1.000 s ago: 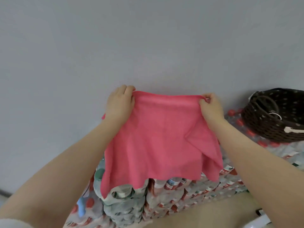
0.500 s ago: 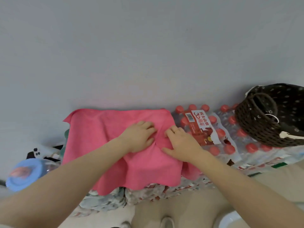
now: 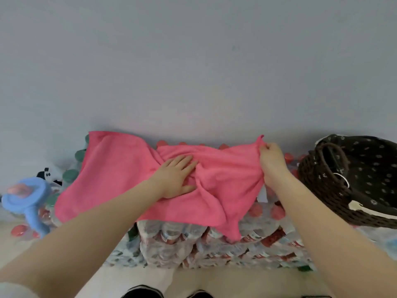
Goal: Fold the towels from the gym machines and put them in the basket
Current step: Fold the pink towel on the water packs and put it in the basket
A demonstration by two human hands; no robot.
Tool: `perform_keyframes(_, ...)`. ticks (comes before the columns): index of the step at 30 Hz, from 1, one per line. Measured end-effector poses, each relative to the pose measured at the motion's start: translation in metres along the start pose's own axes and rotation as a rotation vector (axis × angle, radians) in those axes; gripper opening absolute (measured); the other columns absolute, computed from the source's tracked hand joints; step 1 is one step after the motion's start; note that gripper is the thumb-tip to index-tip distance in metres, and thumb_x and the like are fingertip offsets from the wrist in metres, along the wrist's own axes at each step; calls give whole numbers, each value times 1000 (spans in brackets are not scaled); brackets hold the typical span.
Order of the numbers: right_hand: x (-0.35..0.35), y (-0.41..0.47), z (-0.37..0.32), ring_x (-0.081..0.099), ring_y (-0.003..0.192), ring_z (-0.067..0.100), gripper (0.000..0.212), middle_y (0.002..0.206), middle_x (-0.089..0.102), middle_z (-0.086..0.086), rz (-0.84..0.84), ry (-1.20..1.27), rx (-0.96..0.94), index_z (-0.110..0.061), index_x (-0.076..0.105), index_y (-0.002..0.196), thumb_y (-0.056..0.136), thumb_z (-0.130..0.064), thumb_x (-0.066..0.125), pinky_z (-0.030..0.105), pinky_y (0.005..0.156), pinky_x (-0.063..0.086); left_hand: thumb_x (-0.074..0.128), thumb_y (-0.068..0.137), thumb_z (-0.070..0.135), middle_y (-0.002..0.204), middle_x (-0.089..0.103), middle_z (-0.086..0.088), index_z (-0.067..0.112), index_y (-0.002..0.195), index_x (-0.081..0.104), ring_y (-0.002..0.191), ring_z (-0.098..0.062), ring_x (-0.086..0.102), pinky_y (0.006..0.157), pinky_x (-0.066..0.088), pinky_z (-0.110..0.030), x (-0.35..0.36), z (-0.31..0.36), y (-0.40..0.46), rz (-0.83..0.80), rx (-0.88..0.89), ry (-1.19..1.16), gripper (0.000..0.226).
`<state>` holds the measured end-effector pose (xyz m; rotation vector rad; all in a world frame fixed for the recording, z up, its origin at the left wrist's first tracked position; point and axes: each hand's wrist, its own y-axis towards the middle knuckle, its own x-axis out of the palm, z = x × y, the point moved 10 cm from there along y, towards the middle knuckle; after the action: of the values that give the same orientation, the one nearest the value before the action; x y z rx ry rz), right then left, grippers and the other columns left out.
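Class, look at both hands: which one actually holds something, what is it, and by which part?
The right hand pinches the pink towel at its far right corner. The left hand only presses flat on the towel's middle.

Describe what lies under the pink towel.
The pink towel is spread over shrink-wrapped packs of bottles, red caps showing at its edges. The left hand presses it; whatever is beneath its middle is covered.

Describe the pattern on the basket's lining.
Dark brown fabric lining with small pale flower-like prints, inside the brown woven basket; head view.
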<state>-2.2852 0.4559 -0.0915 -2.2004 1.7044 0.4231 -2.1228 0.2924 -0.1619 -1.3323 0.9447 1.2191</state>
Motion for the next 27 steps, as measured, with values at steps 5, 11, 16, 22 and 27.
perform_keyframes(5,-34,27,-13,48,117,39,33,125,52,26,106,-484,-77,1,48,122,97,-17,38,42,94,38,-1,49,93,157,-10,-5,19,146,-10,145,-17,-7,117,-2,-31,6,-6,-6,-23,114,-101,123)
perform_keyframes(11,85,-45,-64,35,128,36,41,139,39,21,-183,-753,-578,-3,49,126,85,-6,49,38,108,27,-3,68,81,157,11,-8,13,147,14,145,-22,10,117,3,-31,-17,-50,-35,141,-40,-111,106)
perform_keyframes(16,211,-136,-95,35,131,30,33,143,37,13,-618,-699,-854,-12,56,121,90,-15,47,36,110,29,45,92,31,149,24,-21,1,139,29,137,-36,23,112,19,-45,-35,-170,-101,310,-680,-177,58)
perform_keyframes(22,316,-178,-120,40,131,26,40,141,45,12,-862,-634,-845,-13,42,138,100,-24,35,34,110,28,58,82,52,119,46,-20,1,115,45,109,-38,50,91,42,-46,1,-230,-168,202,-915,-398,62)
perform_keyframes(27,377,-193,-111,39,130,33,47,147,30,17,-963,-1027,-882,-31,26,145,99,-20,28,38,104,33,63,80,42,97,50,-16,14,65,44,103,-28,45,86,39,-37,20,-239,-172,121,-743,-563,36)
